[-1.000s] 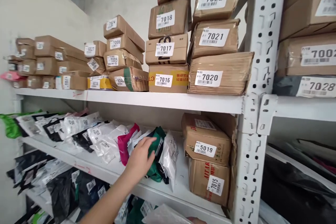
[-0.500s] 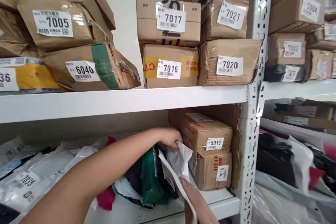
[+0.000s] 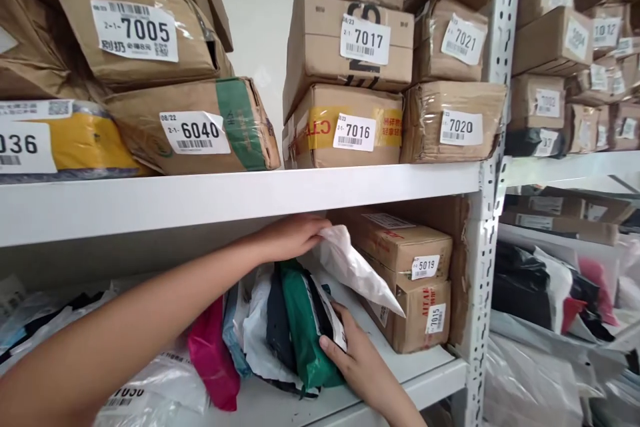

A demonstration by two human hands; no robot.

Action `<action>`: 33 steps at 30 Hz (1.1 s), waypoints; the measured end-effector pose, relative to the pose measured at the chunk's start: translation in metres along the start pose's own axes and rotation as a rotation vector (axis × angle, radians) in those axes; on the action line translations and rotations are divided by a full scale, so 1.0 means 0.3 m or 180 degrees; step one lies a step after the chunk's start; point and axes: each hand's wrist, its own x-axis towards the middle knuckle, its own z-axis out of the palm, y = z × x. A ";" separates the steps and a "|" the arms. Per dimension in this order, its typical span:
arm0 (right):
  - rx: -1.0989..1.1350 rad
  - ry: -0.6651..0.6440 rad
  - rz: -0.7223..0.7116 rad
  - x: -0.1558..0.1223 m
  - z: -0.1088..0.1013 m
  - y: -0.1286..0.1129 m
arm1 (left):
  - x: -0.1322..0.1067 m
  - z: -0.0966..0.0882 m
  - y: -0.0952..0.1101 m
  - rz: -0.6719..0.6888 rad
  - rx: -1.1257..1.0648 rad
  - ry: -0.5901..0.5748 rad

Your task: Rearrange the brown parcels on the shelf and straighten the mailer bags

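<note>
My left hand reaches under the upper shelf, its fingers closed on the top end of a white mailer bag. The bag slants down to the right, in front of the cardboard boxes. Lower down, my right hand grips the end of a row of standing parcels. Its thumb and fingers are round a dark parcel with a white label. A green plastic parcel stands just left of my right thumb. Further left lean a dark blue parcel, a white one and a magenta one.
Two stacked boxes marked 5019 and 7015 stand right of my hands. Above runs the white shelf edge, bearing several labelled boxes. A perforated metal post is at the right. Clear-bagged parcels lie at lower left.
My left hand has pulled the white mailer up and left, and it now hangs free of the row. My right hand has moved onto the dark parcel. The view has shifted left.
</note>
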 end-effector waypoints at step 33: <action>-0.0454 -0.0448 -0.0259 -0.007 -0.049 -0.028 | -0.237 -0.015 -0.077 -0.1116 0.0373 0.1260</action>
